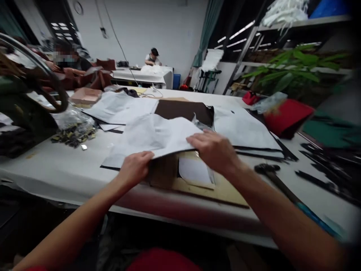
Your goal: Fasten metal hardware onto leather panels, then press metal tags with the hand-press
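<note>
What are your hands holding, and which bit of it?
The left hand and right hand hold a large white paper sheet by its near edge.

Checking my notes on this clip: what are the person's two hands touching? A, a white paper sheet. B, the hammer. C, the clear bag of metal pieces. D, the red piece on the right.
A. The left hand and right hand are both on the raised edge of the white paper sheet, above a tan board.
</note>
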The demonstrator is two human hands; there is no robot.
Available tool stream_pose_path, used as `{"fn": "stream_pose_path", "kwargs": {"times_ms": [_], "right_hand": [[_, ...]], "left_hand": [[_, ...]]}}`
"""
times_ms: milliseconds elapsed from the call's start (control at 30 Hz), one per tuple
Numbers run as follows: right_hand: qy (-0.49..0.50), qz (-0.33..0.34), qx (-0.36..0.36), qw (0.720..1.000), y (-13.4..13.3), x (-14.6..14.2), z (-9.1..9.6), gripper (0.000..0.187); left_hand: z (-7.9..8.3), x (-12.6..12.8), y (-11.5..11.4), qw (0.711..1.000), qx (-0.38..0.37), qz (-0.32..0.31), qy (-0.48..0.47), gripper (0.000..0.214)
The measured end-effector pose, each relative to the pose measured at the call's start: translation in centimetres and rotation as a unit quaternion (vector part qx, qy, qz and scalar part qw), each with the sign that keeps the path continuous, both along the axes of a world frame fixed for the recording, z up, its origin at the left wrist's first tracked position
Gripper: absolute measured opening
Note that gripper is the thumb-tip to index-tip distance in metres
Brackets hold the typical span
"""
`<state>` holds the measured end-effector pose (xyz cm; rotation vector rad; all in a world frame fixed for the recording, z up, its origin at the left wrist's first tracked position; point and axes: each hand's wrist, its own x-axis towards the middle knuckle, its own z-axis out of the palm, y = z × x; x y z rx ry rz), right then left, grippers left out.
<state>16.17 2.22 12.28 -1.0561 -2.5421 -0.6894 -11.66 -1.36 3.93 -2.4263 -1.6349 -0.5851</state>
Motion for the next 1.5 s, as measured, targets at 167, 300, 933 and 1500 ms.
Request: {"fn": "stream_pose_path", "kwargs": {"times_ms": [167,300,933,1500], "right_hand": [[-0.001,0.033,0.071,0.997,-7.4,7.2,4.2,0.043],[-0.016,0.015,0.017,1.000,-15.2,11.0,1.0,0.045],[0.132,0.088,-0.300,0.941,0.8,3.7,-3.0,0.029],[0.208,-0.141,-0.440,0.862,19.8,-11.6,-8.2,0.013]], "left_hand": [[2.2,1.8,-4.5,0.997,0.050,-0.035,-0.039,0.049],[2.4,4.4,-8.1,0.981,-0.051,-0.188,-0.008,0.042],[-6.7,12.1,-4.2,0.978,-0.096,-0.186,-0.008,0.120],[-7.2,11.9,-3.7,0.975,-0.065,-0.168,-0.132,0.098]]}}
